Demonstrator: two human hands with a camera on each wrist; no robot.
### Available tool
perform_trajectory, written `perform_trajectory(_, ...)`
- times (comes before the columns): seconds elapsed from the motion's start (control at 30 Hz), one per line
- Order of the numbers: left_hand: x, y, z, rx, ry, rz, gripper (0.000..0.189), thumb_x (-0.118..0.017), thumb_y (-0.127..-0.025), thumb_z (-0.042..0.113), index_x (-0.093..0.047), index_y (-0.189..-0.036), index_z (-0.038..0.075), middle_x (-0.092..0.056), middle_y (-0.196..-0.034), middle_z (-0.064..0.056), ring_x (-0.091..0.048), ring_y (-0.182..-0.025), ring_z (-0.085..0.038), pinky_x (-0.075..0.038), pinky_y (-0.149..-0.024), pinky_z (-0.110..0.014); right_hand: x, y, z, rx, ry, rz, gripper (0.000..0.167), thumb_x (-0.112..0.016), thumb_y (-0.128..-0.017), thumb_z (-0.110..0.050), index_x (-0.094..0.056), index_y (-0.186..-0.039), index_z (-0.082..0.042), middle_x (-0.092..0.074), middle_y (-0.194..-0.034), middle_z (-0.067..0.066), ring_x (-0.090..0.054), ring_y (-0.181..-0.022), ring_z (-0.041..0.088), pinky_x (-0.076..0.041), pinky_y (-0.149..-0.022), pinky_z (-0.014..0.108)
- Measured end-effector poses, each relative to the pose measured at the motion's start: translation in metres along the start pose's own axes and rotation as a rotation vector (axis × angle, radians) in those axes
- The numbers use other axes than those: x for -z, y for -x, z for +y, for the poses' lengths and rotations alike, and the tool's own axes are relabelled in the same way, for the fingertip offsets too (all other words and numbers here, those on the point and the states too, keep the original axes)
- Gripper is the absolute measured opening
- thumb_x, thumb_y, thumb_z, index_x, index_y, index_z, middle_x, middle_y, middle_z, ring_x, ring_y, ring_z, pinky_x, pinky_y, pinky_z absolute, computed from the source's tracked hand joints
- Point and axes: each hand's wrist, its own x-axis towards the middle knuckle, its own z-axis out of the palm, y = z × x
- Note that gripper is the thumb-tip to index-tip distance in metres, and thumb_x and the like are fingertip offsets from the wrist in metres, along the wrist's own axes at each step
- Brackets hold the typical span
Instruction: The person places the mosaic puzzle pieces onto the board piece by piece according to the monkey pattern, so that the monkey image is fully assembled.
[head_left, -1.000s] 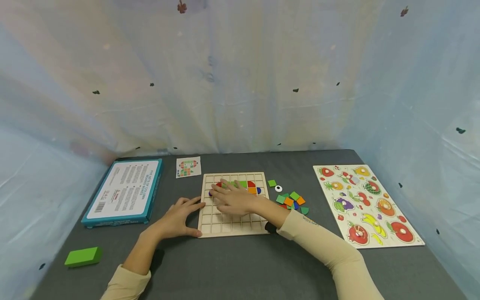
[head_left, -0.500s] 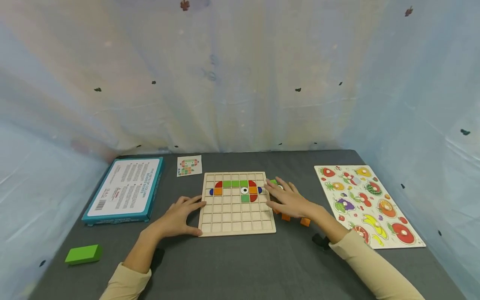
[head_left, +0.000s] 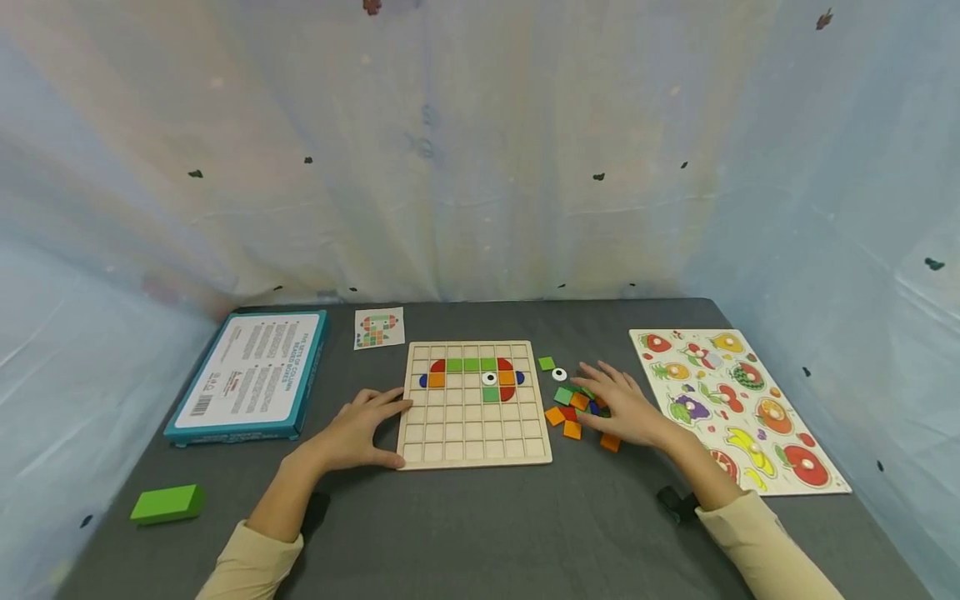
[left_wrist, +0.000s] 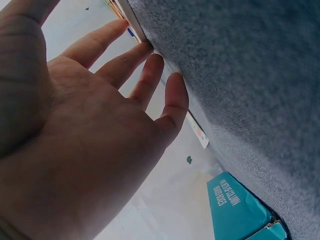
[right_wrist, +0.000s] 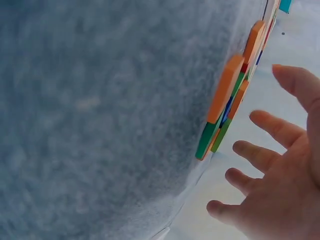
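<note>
A wooden grid board (head_left: 453,433) lies mid-table, with red, green, orange and blue tiles and one eye tile (head_left: 489,379) set in its upper rows. My left hand (head_left: 356,433) touches the board's left edge with spread fingers and thumb; in the left wrist view its fingertips meet the board's side. To the right of the board lies a loose pile of coloured tiles (head_left: 572,430). Over this pile hovers my right hand (head_left: 626,408), fingers spread and holding nothing. The right wrist view shows its fingers apart above the orange tile (right_wrist: 226,87). Another eye tile (head_left: 558,375) lies beside the pile.
Behind the board is a small pattern card (head_left: 379,328). A teal box (head_left: 243,375) lies at the left, and a green block (head_left: 167,505) sits in front of it. At the right is a fruit puzzle board (head_left: 738,408). Curtains surround the table.
My right hand has moved right, off the board and over the tile pile. An eye tile and set pieces on the board, formerly hidden by it, now show. My left hand stays put.
</note>
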Motion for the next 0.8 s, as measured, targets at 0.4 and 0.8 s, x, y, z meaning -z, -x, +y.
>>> perform_trajectory(0.4,0.000,-0.001,0.000,0.004,-0.011,-0.003,0.095,-0.085,-0.072,0.053,-0.048,-0.149,0.010,-0.035,-0.157,-0.017,-0.035,-0.131,-0.037,-0.030,-0.100,-0.067,0.004,-0.007,0.002,0.017,0.018,0.120,0.032,-0.070,-0.092,-0.005,-0.066,-0.123,0.001,-0.060,-0.130,0.022,-0.048,-0.123,0.045,-0.029,-0.100,0.069)
perform_trajectory(0.8,0.000,0.000,0.000,0.003,-0.008,-0.007,0.094,-0.085,-0.073,0.052,-0.048,-0.149,0.010,-0.035,-0.157,-0.017,-0.034,-0.131,-0.037,-0.030,-0.100,-0.068,0.003,-0.069,0.009,-0.112,-0.156,-0.024,0.019,-0.071,-0.093,-0.008,-0.067,-0.105,0.005,-0.059,-0.078,0.006,-0.050,-0.065,0.016,-0.043,-0.063,0.032)
